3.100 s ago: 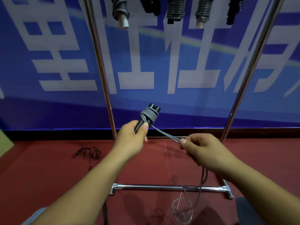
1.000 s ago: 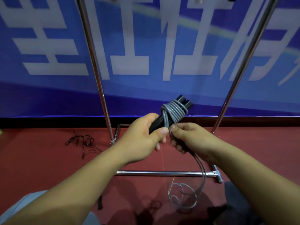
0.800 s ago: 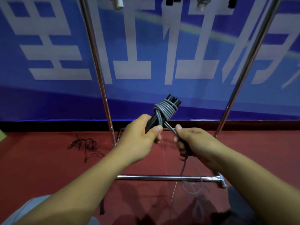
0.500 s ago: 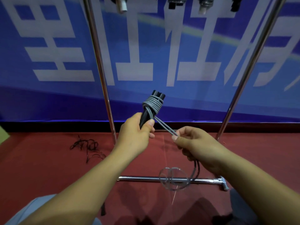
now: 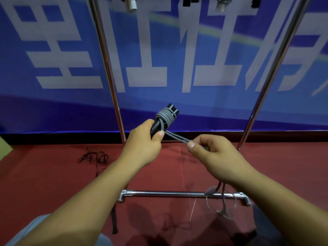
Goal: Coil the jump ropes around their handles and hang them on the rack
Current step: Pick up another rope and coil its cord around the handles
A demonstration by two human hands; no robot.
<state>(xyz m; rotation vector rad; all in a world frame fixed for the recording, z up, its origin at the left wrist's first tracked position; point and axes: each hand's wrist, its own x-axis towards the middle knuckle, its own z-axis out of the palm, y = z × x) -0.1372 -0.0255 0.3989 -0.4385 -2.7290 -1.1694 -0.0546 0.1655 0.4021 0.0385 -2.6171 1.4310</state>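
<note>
Now the right hand (image 5: 218, 157), pinching the rope (image 5: 176, 137), has drawn it taut again from the handles (image 5: 159, 124) clasped in the left hand (image 5: 142, 146); another wrap follows.

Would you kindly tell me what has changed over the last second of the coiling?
The right hand, which was up against the coil, has drawn away to the right, pulling the grey rope taut from the handles. The left hand still grips the handles; the black cord lies untouched on the floor.

Grey rope (image 5: 165, 116) on black handles (image 5: 171, 108); blue-and-white banner (image 5: 53, 50); red floor (image 5: 44, 174); perhaps black cord (image 5: 94, 157).
</note>
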